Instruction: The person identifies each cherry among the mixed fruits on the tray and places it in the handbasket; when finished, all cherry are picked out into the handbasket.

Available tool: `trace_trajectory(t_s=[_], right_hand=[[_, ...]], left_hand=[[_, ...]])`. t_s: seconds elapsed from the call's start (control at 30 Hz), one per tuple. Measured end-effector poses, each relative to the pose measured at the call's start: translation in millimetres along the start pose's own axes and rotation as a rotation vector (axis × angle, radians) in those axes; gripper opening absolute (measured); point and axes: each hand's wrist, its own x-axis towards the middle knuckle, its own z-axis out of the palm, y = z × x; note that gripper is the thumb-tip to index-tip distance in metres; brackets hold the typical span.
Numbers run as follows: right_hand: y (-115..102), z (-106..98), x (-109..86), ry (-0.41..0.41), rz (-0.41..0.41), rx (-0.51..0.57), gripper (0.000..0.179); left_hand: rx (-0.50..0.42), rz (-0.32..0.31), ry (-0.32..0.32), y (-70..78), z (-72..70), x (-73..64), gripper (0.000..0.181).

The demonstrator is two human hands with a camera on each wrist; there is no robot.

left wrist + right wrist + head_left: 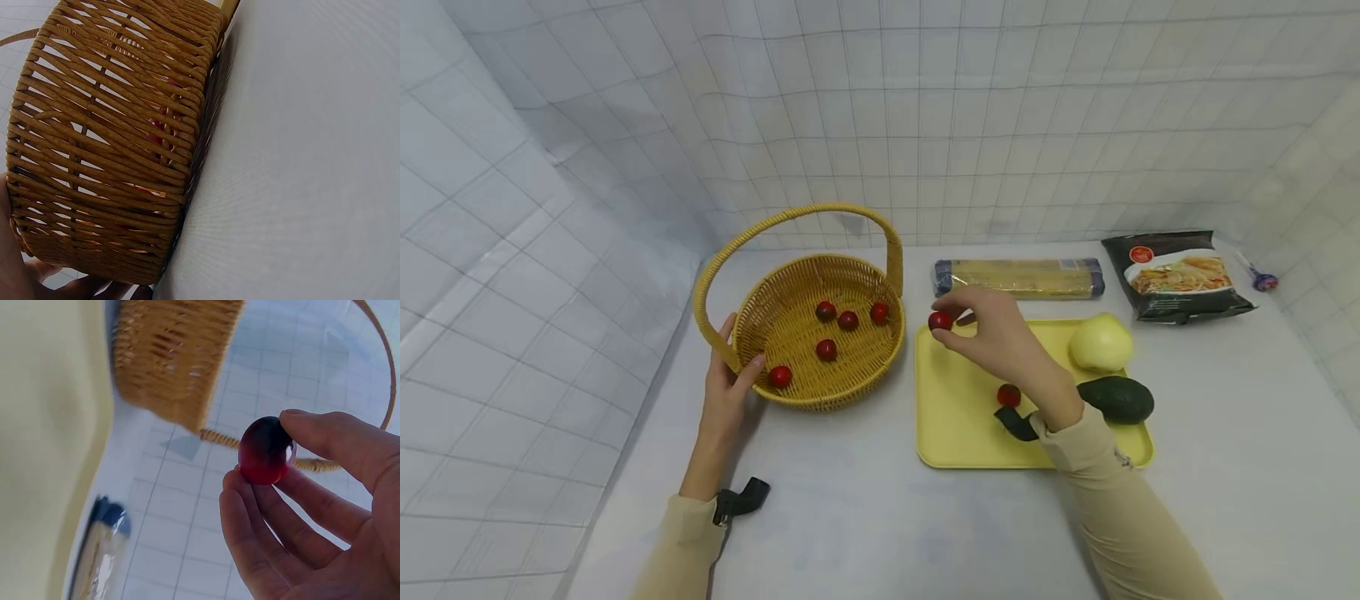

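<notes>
My right hand (pixel 1000 333) pinches a small round red fruit (pixel 267 450), like a cherry tomato, glossy and dark on one side. It is held above the left edge of the yellow tray (pixel 940 417), between thumb and fingertips. My left hand (pixel 730 385) grips the left side of the round wicker basket (pixel 808 404), near the foot of its tall handle, with the thumb over the rim. Several similar red fruits (pixel 826 350) lie inside the basket. One more red fruit (pixel 1008 395) lies on the tray, beside the right wrist.
A pale green round fruit or vegetable (pixel 1101 342) and a dark green avocado-like one (pixel 1117 400) lie at the tray's right side. Behind the tray is a long yellow packet with blue ends (pixel 1018 278). A black food packet (pixel 1180 279) and a wrapped lollipop (pixel 1264 281) lie at the back right.
</notes>
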Motion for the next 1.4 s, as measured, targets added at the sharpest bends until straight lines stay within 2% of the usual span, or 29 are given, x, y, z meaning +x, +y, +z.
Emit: trace_trajectory(t_s=[0.2, 0.4, 0.63, 0.9, 1.07, 1.4], right_hand=[[-18.6, 17.7, 16.7, 0.021, -0.077, 0.037, 0.03], [-21.3, 36.9, 17.1, 0.031, -0.069, 0.071, 0.031], [-20.2, 56.4, 16.0, 0.029, -0.083, 0.067, 0.029], [-23.2, 63.9, 16.0, 0.085, -0.08, 0.11, 0.033], [-24.3, 67.4, 15.1, 0.082, -0.078, 0.11, 0.037], [-23.8, 59.2, 13.7, 0.094, -0.079, 0.089, 0.033]], left_hand=[[0.045, 0.004, 0.013, 3.3, -10.8, 3.1, 0.073], [0.017, 0.036, 0.008, -3.8, -2.7, 3.0, 0.073], [0.008, 0.034, 0.016, -3.4, 0.8, -0.3, 0.073], [0.028, 0.037, 0.017, -3.8, -0.4, 2.7, 0.073], [0.031, 0.033, 0.016, -5.5, -1.5, 0.0, 0.073], [0.04, 0.044, 0.015, -2.0, -2.6, 2.3, 0.074]])
